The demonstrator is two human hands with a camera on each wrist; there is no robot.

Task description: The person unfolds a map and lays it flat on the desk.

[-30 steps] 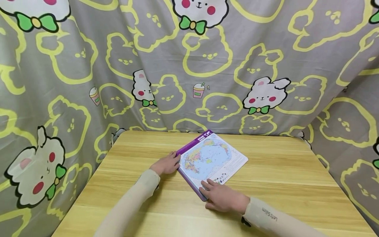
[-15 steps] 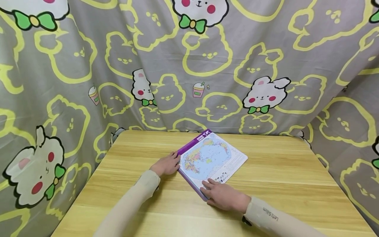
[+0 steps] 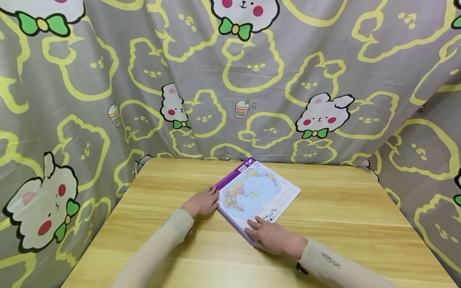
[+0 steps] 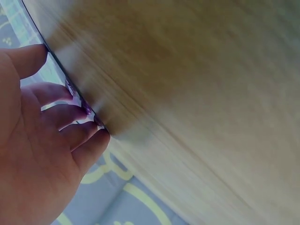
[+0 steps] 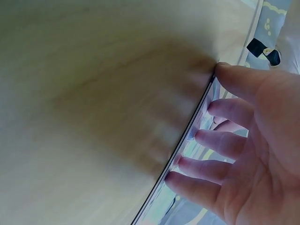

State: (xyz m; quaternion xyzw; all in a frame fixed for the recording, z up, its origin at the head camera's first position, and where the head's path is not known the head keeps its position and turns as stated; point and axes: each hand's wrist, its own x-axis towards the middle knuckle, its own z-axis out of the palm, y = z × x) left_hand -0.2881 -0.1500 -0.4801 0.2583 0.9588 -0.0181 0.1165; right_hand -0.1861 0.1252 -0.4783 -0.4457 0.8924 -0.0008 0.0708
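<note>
A flat world map board [image 3: 252, 192] lies turned at an angle on the wooden table. It has a white face, a purple title band along its upper left side and a purple lower left edge. My left hand [image 3: 202, 201] touches its left corner; in the left wrist view the fingers [image 4: 63, 115] lie against the board's edge with the thumb beside them. At the near corner, my right hand [image 3: 276, 239] rests with fingertips on the map's surface. In the right wrist view the fingers [image 5: 220, 143] are extended and spread along the edge, the thumb at the rim.
The wooden table [image 3: 345, 236] extends around the board on both sides. Behind it and at the left and right hangs a grey curtain [image 3: 201, 148] with yellow outlines and white rabbit faces. The board's far corner reaches the table's back edge.
The board's near corner has shifted slightly to the right, and my right hand has moved slightly right with it. My left hand stays almost in place.
</note>
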